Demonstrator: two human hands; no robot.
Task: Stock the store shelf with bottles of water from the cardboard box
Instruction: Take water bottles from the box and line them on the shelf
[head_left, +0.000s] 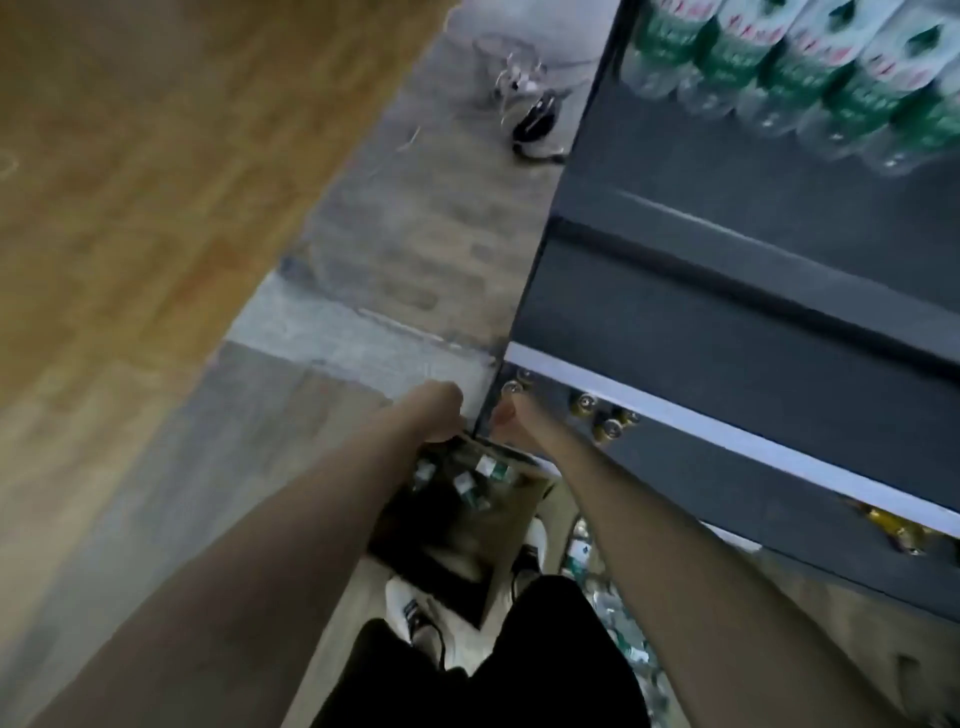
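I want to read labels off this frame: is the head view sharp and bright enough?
Head view: dim throughout, motion-smeared and tilted by the wide lens; the green-labelled bottles on the upper shelf are streaked, print unreadable; the cardboard box sits in deep shadow; both hands, left hand and right hand, are soft-edged, so neither grip can be told.

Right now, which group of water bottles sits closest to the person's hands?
The green-labelled bottles in the brown cardboard box on the floor, just below both hands. The row on the dark upper shelf and those beside the right leg lie farther off.
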